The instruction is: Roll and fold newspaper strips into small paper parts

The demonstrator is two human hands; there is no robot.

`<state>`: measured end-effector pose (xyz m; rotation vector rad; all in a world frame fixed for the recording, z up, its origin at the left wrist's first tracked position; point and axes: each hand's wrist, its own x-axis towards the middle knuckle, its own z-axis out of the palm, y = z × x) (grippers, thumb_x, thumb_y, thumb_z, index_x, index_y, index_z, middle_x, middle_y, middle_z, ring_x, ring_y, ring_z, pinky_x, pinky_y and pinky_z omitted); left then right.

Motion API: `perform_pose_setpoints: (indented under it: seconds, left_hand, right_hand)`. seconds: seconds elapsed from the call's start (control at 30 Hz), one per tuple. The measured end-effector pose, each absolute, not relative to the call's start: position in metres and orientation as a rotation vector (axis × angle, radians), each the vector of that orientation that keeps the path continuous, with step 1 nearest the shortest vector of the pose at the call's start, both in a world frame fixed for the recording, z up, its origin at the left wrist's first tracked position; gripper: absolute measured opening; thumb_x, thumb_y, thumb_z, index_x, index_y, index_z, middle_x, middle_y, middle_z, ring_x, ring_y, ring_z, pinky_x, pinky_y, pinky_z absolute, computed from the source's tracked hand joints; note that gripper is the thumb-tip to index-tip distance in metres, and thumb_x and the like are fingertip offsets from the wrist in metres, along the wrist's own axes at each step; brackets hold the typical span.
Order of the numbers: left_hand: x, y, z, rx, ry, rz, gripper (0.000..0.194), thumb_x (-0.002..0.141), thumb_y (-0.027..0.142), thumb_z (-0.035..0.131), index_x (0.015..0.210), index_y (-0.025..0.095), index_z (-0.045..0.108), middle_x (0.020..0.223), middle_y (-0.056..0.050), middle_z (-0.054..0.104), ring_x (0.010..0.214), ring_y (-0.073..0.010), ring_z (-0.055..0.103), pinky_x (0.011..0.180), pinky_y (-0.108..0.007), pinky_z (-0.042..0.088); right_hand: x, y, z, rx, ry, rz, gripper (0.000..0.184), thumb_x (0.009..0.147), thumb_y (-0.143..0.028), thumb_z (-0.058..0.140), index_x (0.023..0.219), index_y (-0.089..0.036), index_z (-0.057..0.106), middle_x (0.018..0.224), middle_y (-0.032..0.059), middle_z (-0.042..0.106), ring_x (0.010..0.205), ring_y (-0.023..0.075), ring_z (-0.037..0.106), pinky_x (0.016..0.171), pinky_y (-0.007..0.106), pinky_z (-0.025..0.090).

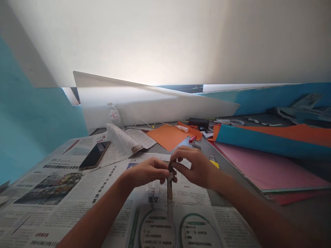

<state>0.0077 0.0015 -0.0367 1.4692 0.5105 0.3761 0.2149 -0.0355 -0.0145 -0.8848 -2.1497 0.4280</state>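
Observation:
My left hand [148, 171] and my right hand [192, 165] meet above the newspaper sheets [111, 199] spread over the table. Between them is a narrow printed paper strip [170, 196], its lower end hanging toward me. The left fingers pinch the strip near its upper end. At the top, a dark curled part is nipped between the thumb and forefinger of my right hand. Whether that part is rolled or folded is too small to tell.
A phone [95, 155] lies on the newspaper at left, near a plastic bottle [114, 115]. Behind my hands are orange paper [165, 136], a glue bottle [182, 128] and a red-handled tool [192, 139]. Coloured sheets [274, 165] are stacked at right. A white board [144, 103] leans behind.

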Motion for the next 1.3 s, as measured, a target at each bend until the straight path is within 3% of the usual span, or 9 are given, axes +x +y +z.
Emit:
perform_pose_setpoints:
  seconds: [0.1,0.23,0.53,0.63,0.73,0.87,0.97,1.17,1.3]
  left_hand:
    - [0.013,-0.003,-0.041,1.401,0.501,0.448,0.032,0.077,0.048,0.073,0.088,0.018,0.077,0.085,-0.006,0.069,0.072,-0.0130,0.054,0.065,-0.024,0.039]
    - [0.018,-0.009,-0.043,1.458,0.549,0.544,0.032,0.081,0.046,0.069,0.091,0.016,0.077,0.088,-0.008,0.070,0.069,-0.0124,0.054,0.063,-0.024,0.040]
    - [0.027,-0.021,-0.038,1.518,0.701,0.661,0.028,0.086,0.040,0.064,0.091,0.015,0.075,0.082,-0.009,0.072,0.074,-0.0166,0.064,0.064,-0.024,0.042]
    - [0.026,-0.021,-0.037,1.408,0.730,0.729,0.029,0.083,0.041,0.066,0.092,0.015,0.075,0.089,-0.010,0.072,0.083,-0.0199,0.066,0.067,-0.026,0.045]
    - [0.021,-0.018,-0.037,1.187,0.717,0.858,0.029,0.080,0.038,0.072,0.096,0.014,0.073,0.093,-0.010,0.071,0.086,-0.0210,0.066,0.074,-0.029,0.048]
    - [0.013,-0.015,-0.038,0.925,0.685,0.994,0.024,0.077,0.030,0.076,0.092,0.012,0.072,0.091,-0.010,0.071,0.076,-0.0169,0.066,0.075,-0.029,0.051]
    - [0.011,-0.016,-0.038,0.841,0.664,1.007,0.017,0.080,0.023,0.074,0.092,0.011,0.072,0.095,-0.010,0.071,0.075,-0.0154,0.067,0.073,-0.026,0.052]
    - [0.015,-0.022,-0.035,0.764,0.692,0.985,0.010,0.087,0.014,0.064,0.092,0.009,0.070,0.095,-0.011,0.072,0.076,-0.0172,0.069,0.071,-0.028,0.053]
    - [0.016,-0.024,-0.033,0.765,0.689,1.031,0.010,0.086,0.015,0.065,0.092,0.010,0.070,0.092,-0.011,0.072,0.072,-0.0152,0.068,0.067,-0.026,0.052]
  right_hand:
    - [0.212,-0.036,-0.012,-0.927,-2.046,0.781,0.003,0.086,-0.021,0.062,0.084,-0.020,0.063,0.073,-0.0004,0.064,0.068,0.0141,0.060,0.062,0.027,0.047]
    - [0.210,-0.031,-0.016,-0.890,-1.878,1.115,0.011,0.085,-0.027,0.064,0.077,-0.018,0.063,0.069,0.0001,0.064,0.055,0.0129,0.060,0.052,0.026,0.048]
    - [0.205,-0.024,-0.025,-0.934,-1.795,0.989,0.016,0.082,-0.033,0.068,0.075,-0.018,0.068,0.067,0.0008,0.066,0.056,0.0144,0.061,0.051,0.026,0.050]
    - [0.207,-0.026,-0.027,-1.008,-1.830,0.701,0.013,0.087,-0.030,0.062,0.093,-0.020,0.069,0.072,0.0011,0.067,0.063,0.0148,0.061,0.058,0.027,0.051]
    - [0.211,-0.028,-0.031,-0.917,-1.990,0.357,0.023,0.092,-0.021,0.053,0.112,-0.022,0.065,0.086,0.0041,0.066,0.073,0.0153,0.061,0.067,0.030,0.051]
    - [0.209,-0.031,-0.038,-0.716,-2.341,0.062,0.027,0.093,-0.015,0.053,0.116,-0.025,0.063,0.104,0.0075,0.066,0.091,0.0194,0.062,0.078,0.035,0.050]
    - [0.204,-0.032,-0.042,-0.579,-2.398,-0.045,0.022,0.096,-0.016,0.051,0.110,-0.024,0.065,0.097,0.0058,0.069,0.089,0.0186,0.063,0.079,0.034,0.049]
    - [0.199,-0.034,-0.043,-0.518,-2.327,0.143,0.018,0.096,-0.020,0.051,0.106,-0.023,0.066,0.090,0.0049,0.070,0.083,0.0173,0.061,0.075,0.032,0.050]
    - [0.192,-0.038,-0.041,-0.735,-2.134,0.538,0.020,0.093,-0.025,0.056,0.080,-0.021,0.070,0.087,0.0059,0.065,0.078,0.0164,0.061,0.066,0.028,0.051]
